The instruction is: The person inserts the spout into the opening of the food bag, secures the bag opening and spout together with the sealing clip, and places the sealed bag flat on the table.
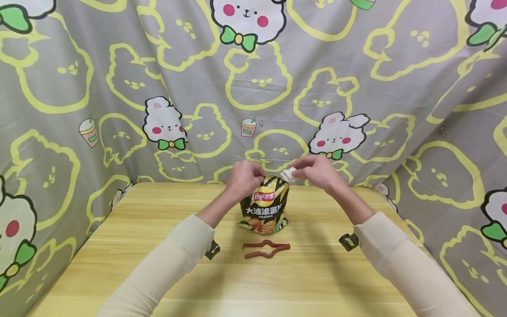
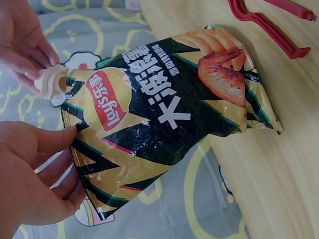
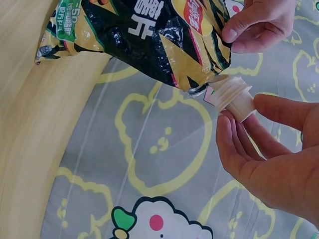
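A black and gold bag of potato chips [image 1: 263, 212] stands upright on the table. My left hand [image 1: 244, 178] pinches its top edge, thumb in front and the other fingers behind, as the left wrist view shows [image 2: 37, 172]. Between the thumb and fingers of my right hand [image 1: 317, 172] is a white ribbed plastic piece [image 3: 235, 97], shaped like a short spout. It sits right at the bag's top corner, its wide end toward the bag. In front of the bag lies a dark red bag clip [image 1: 267, 248], its two arms spread apart.
The light wooden table [image 1: 119, 246] ends just behind the bag. Beyond it and along both sides hangs a grey curtain [image 1: 253, 88] with cartoon prints. Small black devices [image 1: 348, 242] are at both wrists.
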The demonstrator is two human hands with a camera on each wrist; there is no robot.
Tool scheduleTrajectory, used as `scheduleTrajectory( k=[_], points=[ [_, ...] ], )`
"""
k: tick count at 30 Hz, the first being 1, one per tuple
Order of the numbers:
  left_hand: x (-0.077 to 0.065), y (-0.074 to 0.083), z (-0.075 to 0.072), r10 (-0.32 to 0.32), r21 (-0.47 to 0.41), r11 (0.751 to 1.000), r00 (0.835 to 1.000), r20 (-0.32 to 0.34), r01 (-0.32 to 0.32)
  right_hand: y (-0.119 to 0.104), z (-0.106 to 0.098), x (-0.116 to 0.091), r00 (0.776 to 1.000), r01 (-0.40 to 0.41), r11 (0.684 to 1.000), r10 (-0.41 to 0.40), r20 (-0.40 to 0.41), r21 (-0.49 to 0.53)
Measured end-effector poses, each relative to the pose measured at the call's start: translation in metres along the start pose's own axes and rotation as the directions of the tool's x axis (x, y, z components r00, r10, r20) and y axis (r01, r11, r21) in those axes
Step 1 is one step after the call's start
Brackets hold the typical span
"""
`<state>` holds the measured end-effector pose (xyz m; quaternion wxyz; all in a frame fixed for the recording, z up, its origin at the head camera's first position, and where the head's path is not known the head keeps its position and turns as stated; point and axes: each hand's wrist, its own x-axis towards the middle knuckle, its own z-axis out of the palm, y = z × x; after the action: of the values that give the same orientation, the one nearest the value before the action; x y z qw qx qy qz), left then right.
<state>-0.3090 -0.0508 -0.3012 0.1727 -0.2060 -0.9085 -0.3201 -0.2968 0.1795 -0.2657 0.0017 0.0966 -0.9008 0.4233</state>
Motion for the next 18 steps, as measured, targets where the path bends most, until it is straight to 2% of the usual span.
scheduleTrajectory(
  k=[10, 18],
  points=[
    [0.0, 0.002, 0.0, -0.014, 0.01, 1.0, 1.0, 0.013, 0.014, 0.009, 0.008, 0.007, 1.0, -0.022, 1.0, 0.023, -0.004, 0.011],
    [0.0, 0.004, 0.0, -0.016, 0.008, 1.0, 1.0, 0.018, 0.016, 0.017, 0.012, 0.009, 0.999, -0.041, 0.995, 0.04, 0.013, 0.093]
  ],
)
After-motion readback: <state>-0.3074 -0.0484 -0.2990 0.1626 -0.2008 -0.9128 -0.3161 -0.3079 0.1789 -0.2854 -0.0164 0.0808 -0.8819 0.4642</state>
